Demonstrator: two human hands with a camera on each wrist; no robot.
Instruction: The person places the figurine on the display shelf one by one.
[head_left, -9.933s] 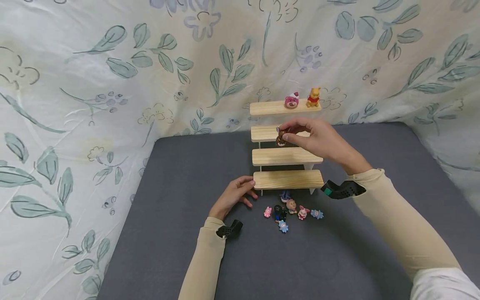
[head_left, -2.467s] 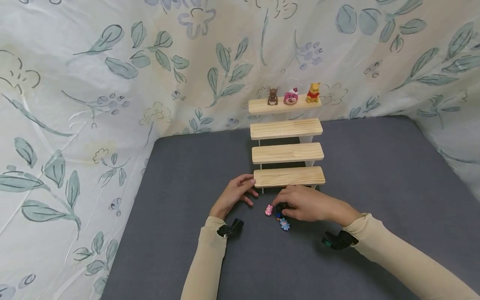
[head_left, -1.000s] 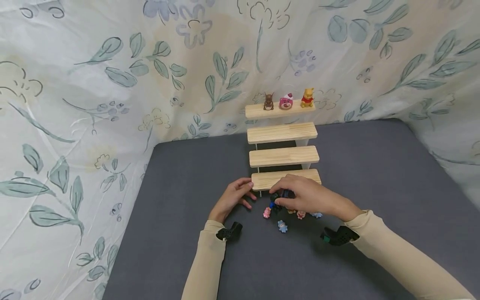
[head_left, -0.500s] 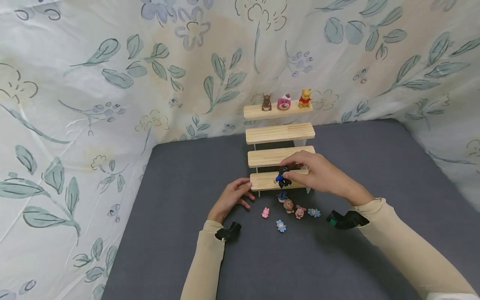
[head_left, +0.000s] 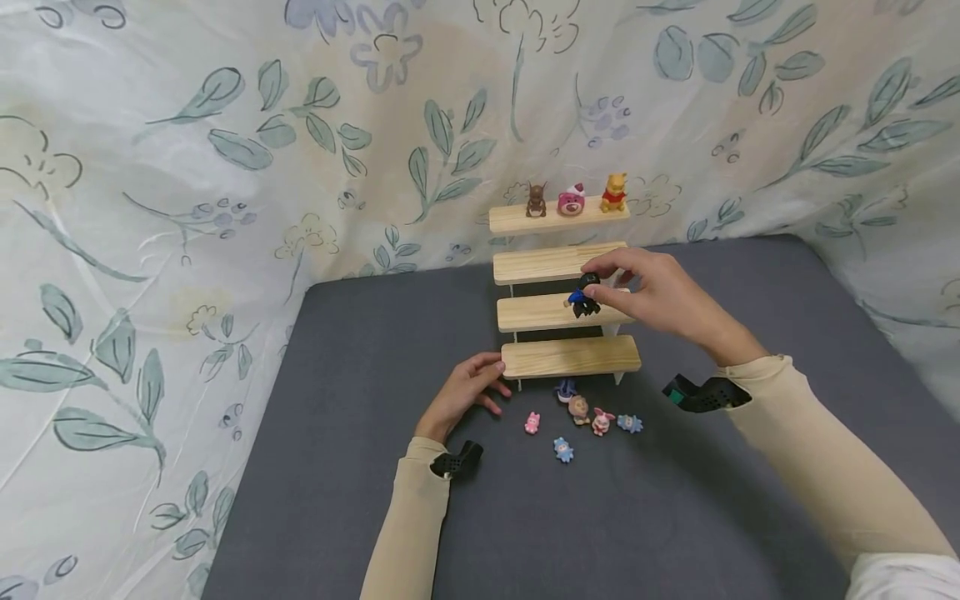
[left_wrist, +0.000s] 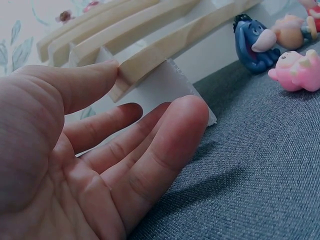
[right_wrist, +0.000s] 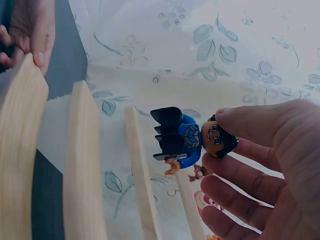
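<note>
Right hand (head_left: 660, 296) pinching a dark-haired figure (head_left: 583, 297) by the head, thumb over fingertips, just above the shelf's (head_left: 564, 312) second step. Left hand (head_left: 463, 397) relaxed, thumb touching the lowest step's end, gripping nothing.

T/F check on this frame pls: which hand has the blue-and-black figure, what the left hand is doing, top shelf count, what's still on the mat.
1. The right hand pinches the blue-and-black figure by its head. True.
2. The left hand holds a pink figure. False: it holds none; its thumb touches the left end of the bottom shelf.
3. Three figures stand on the top shelf: a brown one, a pink one and a yellow one. True.
4. The grey mat in front of the stand has no figures on it. False: several small figures lie there.
5. The blue-and-black figure already stands on the bottom shelf. False: it is in the air, pinched by the fingers, in front of the middle shelves.
</note>
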